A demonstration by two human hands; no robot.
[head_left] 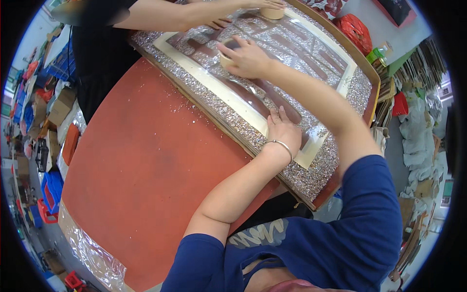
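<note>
My right hand (250,59) is closed around a wide roll of beige tape (225,60), which rests on a clear sheet with brown shapes (287,108). Nearer to me, my left hand (284,132) lies flat on the sheet's near corner, fingers stretched out, a bangle on its wrist. Cream strips (202,78) border the sheet. Around and under it spreads silvery glitter (357,95) in a shallow tray with a raised brown rim (375,82). At the far edge, a co-worker's hand (265,4) lies on a second tape roll (273,13); their other hand touches the sheet.
The tray sits on a red-orange table (155,160), with glitter specks scattered beside it. A red plastic bag (351,31) and a green-labelled container (377,56) stand beyond the tray. Stacked cardboard (423,63) is at right; blue crates (52,187) and boxes are at left.
</note>
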